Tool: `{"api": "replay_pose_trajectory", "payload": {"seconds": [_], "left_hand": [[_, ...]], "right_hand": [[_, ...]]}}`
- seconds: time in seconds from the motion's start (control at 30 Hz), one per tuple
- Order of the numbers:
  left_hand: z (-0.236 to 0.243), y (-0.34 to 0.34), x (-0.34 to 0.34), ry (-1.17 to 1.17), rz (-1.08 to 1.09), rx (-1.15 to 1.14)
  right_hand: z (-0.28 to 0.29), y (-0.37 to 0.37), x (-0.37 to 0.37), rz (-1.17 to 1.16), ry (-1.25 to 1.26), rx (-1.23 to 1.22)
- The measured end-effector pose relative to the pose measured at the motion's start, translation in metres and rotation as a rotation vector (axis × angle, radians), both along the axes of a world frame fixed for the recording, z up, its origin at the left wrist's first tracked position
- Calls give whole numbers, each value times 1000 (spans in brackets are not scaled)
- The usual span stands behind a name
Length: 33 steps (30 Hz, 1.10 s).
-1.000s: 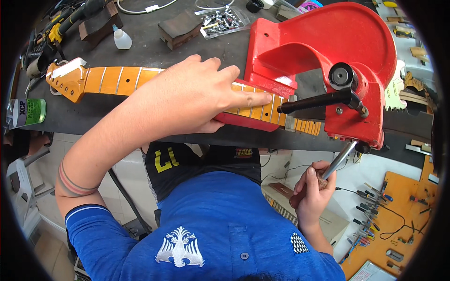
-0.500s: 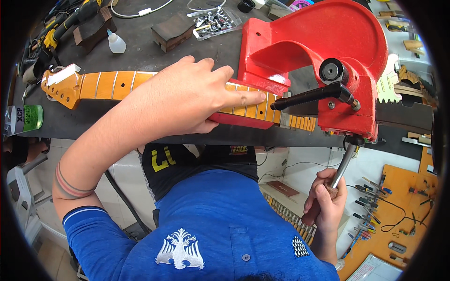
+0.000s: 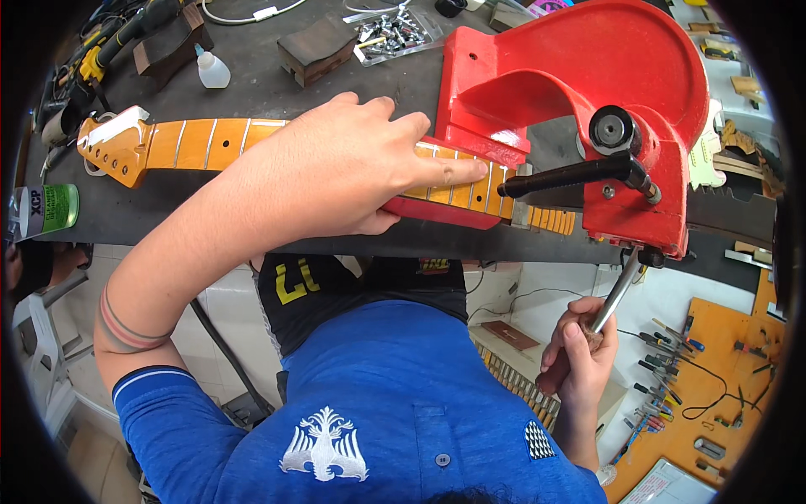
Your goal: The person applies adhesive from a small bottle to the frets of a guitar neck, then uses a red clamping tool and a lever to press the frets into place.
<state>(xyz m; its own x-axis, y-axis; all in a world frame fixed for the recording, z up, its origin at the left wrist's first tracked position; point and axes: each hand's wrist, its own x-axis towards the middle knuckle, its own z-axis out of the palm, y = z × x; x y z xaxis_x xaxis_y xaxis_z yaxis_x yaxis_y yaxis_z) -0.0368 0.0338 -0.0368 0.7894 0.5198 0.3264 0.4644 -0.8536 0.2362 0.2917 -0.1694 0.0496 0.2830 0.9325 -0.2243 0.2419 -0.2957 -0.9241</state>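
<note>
A guitar neck (image 3: 180,148) with an amber fretboard and metal frets lies across the bench, its headstock at the left. My left hand (image 3: 369,164) grips it near its right part, the index finger stretched along the fretboard and the thumb at the near edge. Under that part sits a red support (image 3: 441,212). The neck's right end reaches below the head of a red arbor press (image 3: 634,202), next to a small grey metal block (image 3: 520,210). My right hand (image 3: 579,349) is closed round the brown grip of the press's metal lever (image 3: 620,286), below the press.
A black clamp handle (image 3: 571,175) juts left from the press over the neck. Behind stand a dark wooden block (image 3: 315,52), a small white bottle (image 3: 213,70) and a bag of metal parts (image 3: 395,35). Tools hang on an orange board (image 3: 714,336) at the right.
The bench, neck and press sit slightly farther right in the picture, as the view has shifted a little. Both hands keep their holds; the lever looks almost unmoved.
</note>
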Motion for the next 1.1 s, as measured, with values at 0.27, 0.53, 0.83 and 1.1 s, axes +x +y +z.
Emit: {"api": "replay_pose_trajectory", "payload": {"seconds": [0.27,0.53,0.83,1.1], "left_hand": [[-2,-1,0,4,18,18],[-4,-1,-1,13,27,-5],[-4,-1,0,6,38,-41],[-2,-2,0,31,45,-54]], "right_hand": [[-18,6,-12,-91,-21,22],[-35,17,-15,-153,-81,98],[-54,24,-15,-149,-158,192],[-59,26,-16,-163,-123,226]]}}
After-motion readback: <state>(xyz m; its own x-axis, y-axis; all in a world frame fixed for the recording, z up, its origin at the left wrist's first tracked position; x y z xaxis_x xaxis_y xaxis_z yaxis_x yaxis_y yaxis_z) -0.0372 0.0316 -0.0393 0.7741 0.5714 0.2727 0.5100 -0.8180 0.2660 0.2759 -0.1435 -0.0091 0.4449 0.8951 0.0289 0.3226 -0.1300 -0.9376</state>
